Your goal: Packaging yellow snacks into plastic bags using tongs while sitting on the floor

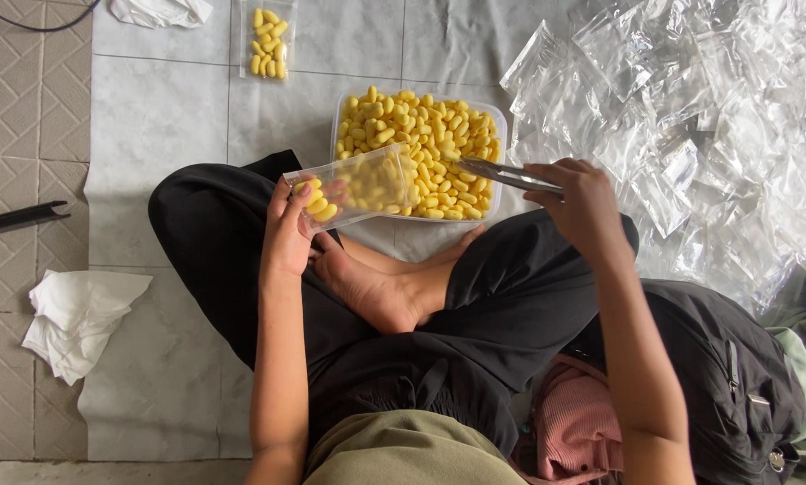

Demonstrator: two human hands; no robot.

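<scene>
Floor setup, person sitting cross-legged on a grey mat (169,117). Left hand (288,235) holds one small clear bag (353,187) tilted, mouth toward the tub, fingers clamped on its lower end; a few yellow capsule-shaped pieces (317,205) sit at the closed end, exact count unreadable. Right hand (581,205) grips one pair of metal tongs (502,173), fingers closed around the handle end; tong tips lie over the tub, just beside the bag mouth, and whether they pinch a piece I cannot tell.

One clear rectangular tub (502,135) of the same yellow pieces, too many to count, sits on the mat just past the crossed legs, near the mat's middle. One filled, flat bag (269,40) of yellow pieces lies at the mat's far edge, well apart from the tub. Heap of empty clear bags (690,117) covers the far right corner, uncountable.

Two white crumpled cloths: one (75,319) at the mat's left edge, one (160,11) at the far edge. One black bar (17,218) lies on the tiles, left.
</scene>
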